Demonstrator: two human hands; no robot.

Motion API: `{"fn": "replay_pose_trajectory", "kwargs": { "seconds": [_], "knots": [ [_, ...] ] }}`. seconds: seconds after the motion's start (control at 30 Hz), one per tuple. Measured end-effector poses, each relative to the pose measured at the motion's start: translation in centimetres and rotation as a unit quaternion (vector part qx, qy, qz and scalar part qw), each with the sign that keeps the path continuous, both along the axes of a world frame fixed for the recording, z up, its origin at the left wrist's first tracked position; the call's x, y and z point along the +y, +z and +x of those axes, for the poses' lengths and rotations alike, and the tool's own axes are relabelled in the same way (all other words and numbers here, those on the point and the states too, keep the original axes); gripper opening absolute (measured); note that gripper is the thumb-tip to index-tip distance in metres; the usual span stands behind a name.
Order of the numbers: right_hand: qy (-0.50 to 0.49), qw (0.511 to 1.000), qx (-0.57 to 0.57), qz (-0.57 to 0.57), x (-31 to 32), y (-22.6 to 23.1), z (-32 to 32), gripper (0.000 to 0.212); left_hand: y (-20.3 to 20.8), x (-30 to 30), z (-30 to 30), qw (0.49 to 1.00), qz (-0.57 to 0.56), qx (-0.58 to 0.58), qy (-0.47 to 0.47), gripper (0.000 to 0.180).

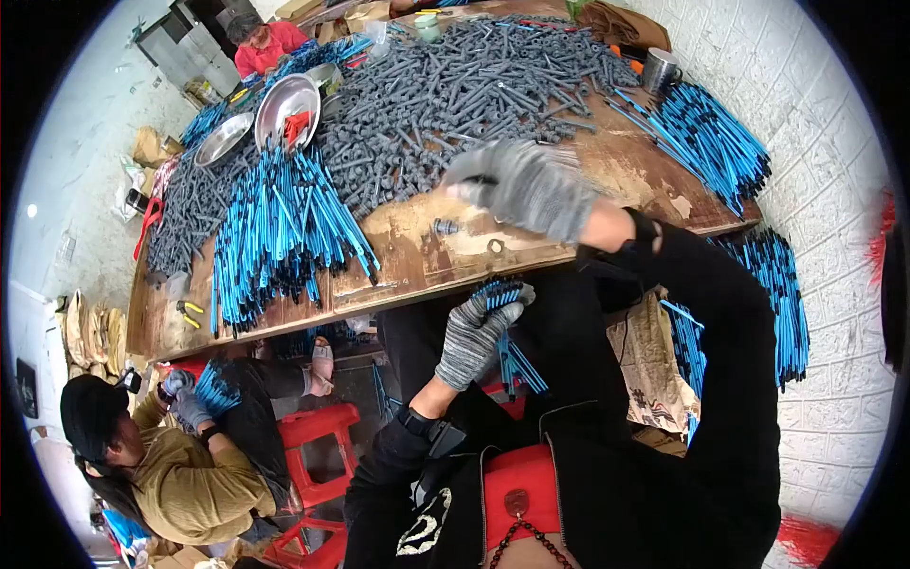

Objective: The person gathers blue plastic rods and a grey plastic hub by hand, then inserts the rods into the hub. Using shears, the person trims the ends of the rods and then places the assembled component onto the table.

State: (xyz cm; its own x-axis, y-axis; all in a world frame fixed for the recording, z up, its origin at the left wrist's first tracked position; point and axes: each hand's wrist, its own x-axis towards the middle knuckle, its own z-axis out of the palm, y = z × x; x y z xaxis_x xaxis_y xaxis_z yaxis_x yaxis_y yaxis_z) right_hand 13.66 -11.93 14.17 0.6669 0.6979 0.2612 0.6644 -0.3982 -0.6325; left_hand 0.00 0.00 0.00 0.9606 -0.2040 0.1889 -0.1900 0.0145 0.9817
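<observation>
My left hand [471, 334], in a grey knit glove, is closed around a bundle of thin blue tubes [519, 366]. Their black-tipped ends stand up above the fingers, and the tubes hang down below the table's front edge. Over the tabletop my right hand [531, 188], gloved the same way, is smeared by motion. Its fingers are blurred, so what they hold, if anything, cannot be made out. Just below it a single grey plastic fitting [445, 227] lies on the wood. The big heap of grey plastic fittings [483, 81] begins right beyond that hand.
More blue tubes [284, 223] lie stacked at the table's left, others [706, 137] at the right by a metal mug [660, 70]. Metal bowls [288, 102] and yellow-handled pliers [191, 313] are on the left. A co-worker [180, 446] sits lower left near red stools [320, 438]; another [265, 47] sits far left.
</observation>
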Motion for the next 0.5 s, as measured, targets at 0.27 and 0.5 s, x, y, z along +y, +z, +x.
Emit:
{"fn": "replay_pose_trajectory", "kwargs": {
  "seconds": [0.27, 0.5],
  "knots": [
    [-0.002, 0.997, -0.071, -0.005, -7.5, -7.6, -10.0, 0.032, -1.5, 0.3, -4.9, 0.946, -0.180, 0.269, -0.030, 0.029],
    [-0.018, 0.998, -0.017, -0.051, -7.4, -9.5, -12.9, 0.043, -2.2, -0.6, -6.6, 0.946, -0.172, 0.274, -0.030, 0.030]
  ]
}}
